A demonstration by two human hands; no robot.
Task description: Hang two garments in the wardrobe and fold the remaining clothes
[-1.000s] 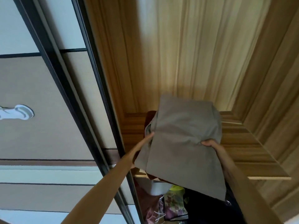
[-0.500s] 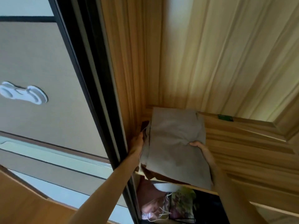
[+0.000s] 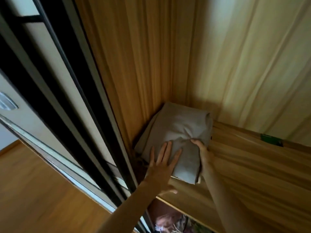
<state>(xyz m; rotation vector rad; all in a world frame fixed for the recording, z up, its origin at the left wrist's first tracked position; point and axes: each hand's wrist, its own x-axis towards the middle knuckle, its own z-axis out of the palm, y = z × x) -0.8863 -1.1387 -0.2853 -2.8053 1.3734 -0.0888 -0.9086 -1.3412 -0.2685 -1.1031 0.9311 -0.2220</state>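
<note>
Stowing the folded grey garment (image 3: 181, 126) on the wardrobe shelf (image 3: 252, 165): pressing with flat, straight-fingered left hand (image 3: 161, 163), pinching its edge with right hand (image 3: 202, 153). Next, likely: letting go, withdrawing.

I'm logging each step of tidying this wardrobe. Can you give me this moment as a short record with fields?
place: wooden shelf inside the wardrobe
item: folded grey garment, lying in the shelf's left back corner
left hand: flat on top of the garment, fingers straight
right hand: grips the garment's right edge, thumb on top
to the left: dark-framed sliding door
below the shelf: blurred clothes, too unclear to tell apart
</note>
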